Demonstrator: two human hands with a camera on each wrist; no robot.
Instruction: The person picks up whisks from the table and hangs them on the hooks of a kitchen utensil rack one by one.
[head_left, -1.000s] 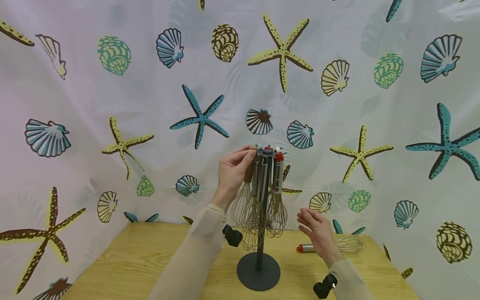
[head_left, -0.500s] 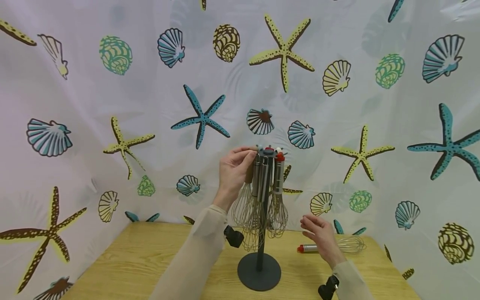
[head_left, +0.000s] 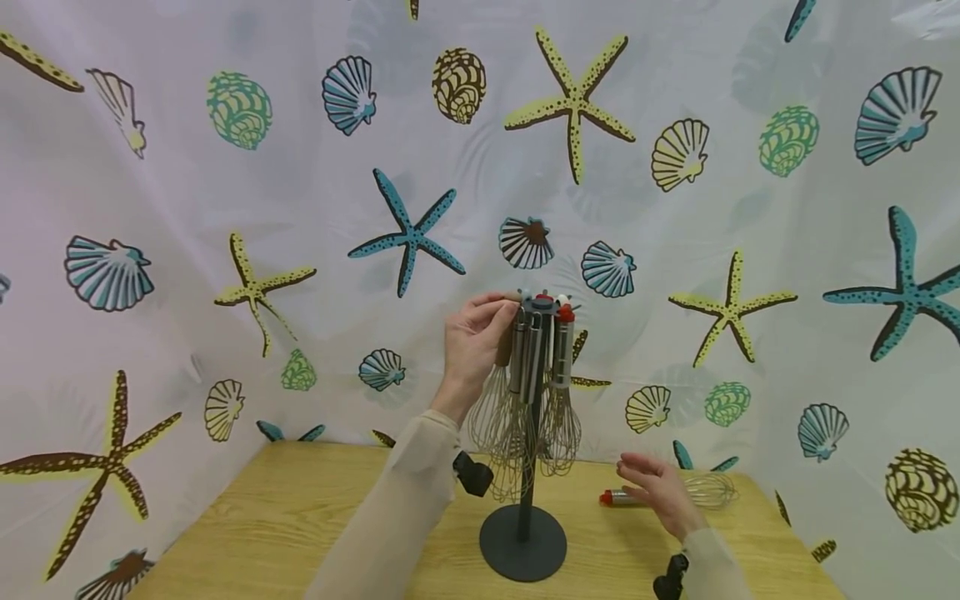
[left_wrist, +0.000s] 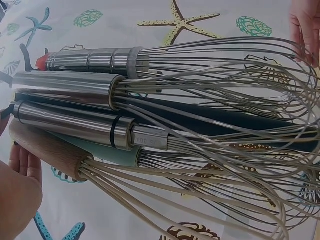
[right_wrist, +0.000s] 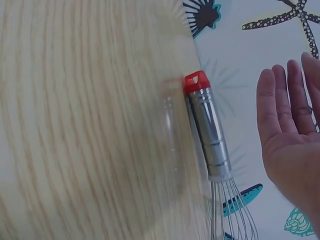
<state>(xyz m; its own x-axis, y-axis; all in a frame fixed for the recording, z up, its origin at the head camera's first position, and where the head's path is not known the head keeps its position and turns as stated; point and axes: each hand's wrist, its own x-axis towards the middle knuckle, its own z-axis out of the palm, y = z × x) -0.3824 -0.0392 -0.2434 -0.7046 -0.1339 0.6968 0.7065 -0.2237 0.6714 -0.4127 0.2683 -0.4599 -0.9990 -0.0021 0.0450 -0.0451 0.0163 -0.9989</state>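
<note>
My left hand (head_left: 472, 346) pinches the top of a wooden-handled whisk (left_wrist: 50, 150) at the left side of a dark whisk stand (head_left: 522, 546). Steel-handled whisks (left_wrist: 75, 122) and a pale green-handled one (left_wrist: 107, 151) hang beside it, along with a red-tipped whisk (head_left: 562, 354). Their wires overlap below. My right hand (head_left: 663, 492) holds nothing, its fingers extended over another red-tipped whisk (right_wrist: 210, 132) that lies on the table to the right of the stand. In the head view this hand covers part of that whisk's handle.
The wooden table (head_left: 300, 508) bears the stand's round base near its middle. Behind and at both sides hangs a white sheet (head_left: 300, 192) printed with starfish and shells. The lying whisk is near the table's back right edge.
My right hand has moved down and slightly right, toward the lying whisk. The left hand keeps its pinch at the stand's top, and the head view has shifted slightly.
</note>
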